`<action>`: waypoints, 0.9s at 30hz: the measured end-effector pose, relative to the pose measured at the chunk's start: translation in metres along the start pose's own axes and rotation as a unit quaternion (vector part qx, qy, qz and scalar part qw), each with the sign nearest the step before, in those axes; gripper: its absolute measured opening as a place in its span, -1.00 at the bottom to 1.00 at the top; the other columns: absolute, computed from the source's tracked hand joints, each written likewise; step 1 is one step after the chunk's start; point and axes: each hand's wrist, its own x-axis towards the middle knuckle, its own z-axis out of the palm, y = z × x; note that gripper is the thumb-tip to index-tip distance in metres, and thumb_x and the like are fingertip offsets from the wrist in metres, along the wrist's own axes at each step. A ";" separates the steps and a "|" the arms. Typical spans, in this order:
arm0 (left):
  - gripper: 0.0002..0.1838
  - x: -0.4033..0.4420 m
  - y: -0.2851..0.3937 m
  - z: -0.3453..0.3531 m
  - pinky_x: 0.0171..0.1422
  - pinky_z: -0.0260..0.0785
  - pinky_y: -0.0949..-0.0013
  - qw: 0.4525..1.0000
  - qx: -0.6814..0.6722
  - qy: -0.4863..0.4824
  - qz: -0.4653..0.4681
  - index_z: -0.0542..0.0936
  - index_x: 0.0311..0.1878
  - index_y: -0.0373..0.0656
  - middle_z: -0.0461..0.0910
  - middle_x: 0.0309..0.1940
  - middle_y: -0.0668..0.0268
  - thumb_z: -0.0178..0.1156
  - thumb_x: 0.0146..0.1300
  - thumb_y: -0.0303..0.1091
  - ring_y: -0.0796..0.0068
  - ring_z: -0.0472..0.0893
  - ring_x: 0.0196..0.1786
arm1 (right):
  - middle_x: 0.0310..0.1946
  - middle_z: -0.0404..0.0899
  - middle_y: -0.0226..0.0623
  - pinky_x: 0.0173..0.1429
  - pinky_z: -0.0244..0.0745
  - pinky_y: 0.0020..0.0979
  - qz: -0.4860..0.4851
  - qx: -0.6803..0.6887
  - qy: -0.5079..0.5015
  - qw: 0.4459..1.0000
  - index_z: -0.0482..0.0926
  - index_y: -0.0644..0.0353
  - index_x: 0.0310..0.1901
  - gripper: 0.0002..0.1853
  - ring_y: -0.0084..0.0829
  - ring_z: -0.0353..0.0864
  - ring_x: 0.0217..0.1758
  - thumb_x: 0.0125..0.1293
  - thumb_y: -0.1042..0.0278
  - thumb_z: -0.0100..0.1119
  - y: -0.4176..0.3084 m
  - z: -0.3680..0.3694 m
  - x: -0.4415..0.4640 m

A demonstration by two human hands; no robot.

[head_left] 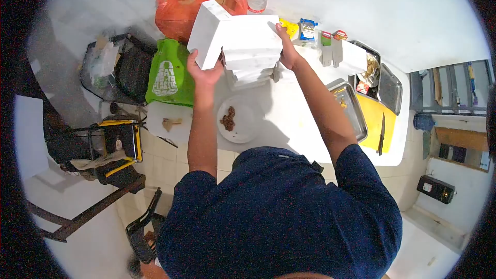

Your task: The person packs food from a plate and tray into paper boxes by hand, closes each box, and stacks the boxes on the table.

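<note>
A stack of white boxes [250,57] stands on the white table [289,134], beyond a round white plate [250,119] with brown food [228,119] on it. My left hand [205,71] holds a tilted white box [207,33] by its lower end, against the left side of the stack. On the right side of the stack, my right hand [286,46] grips the edge of the top box, thumb up on it. The undersides of both hands are hidden.
A red plastic bag [173,8] and a green bag [171,72] lie at the left. Toward the right are small packets [308,28], a metal tray [355,116], a yellow board [369,134] and a knife [382,134]. A black chair [137,230] stands at lower left.
</note>
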 end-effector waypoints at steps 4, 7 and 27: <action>-0.36 -0.002 -0.004 -0.004 0.37 0.17 0.08 1.000 0.008 0.020 -0.023 0.48 0.14 -0.11 0.54 0.08 0.29 0.23 -0.05 -0.05 0.28 0.45 0.19 | 0.39 0.19 -0.17 0.42 0.15 -0.22 0.028 0.011 -0.039 0.999 0.11 0.03 0.42 -0.10 -0.27 0.25 0.39 0.21 -0.43 -0.05 -0.011 0.010 -0.016; -0.34 -0.002 -0.006 0.000 0.40 0.12 0.06 0.999 0.023 -0.012 -0.035 0.48 0.15 -0.11 0.52 0.12 0.29 0.22 -0.03 0.02 0.27 0.41 0.24 | 0.38 0.21 -0.17 0.42 0.14 -0.23 0.039 0.008 -0.041 0.998 0.11 0.06 0.42 -0.09 -0.28 0.25 0.39 0.19 -0.42 -0.02 -0.014 0.013 -0.013; -0.21 -0.057 -0.028 0.019 0.41 0.06 -0.06 0.996 0.070 -0.003 -0.048 0.43 0.24 -0.09 0.42 0.24 0.25 0.17 -0.04 0.18 0.18 0.31 0.33 | 0.28 0.34 -0.17 0.38 0.18 -0.26 0.000 0.011 0.017 1.000 0.21 0.18 0.35 -0.11 -0.27 0.33 0.32 0.16 -0.33 0.09 -0.013 0.005 -0.080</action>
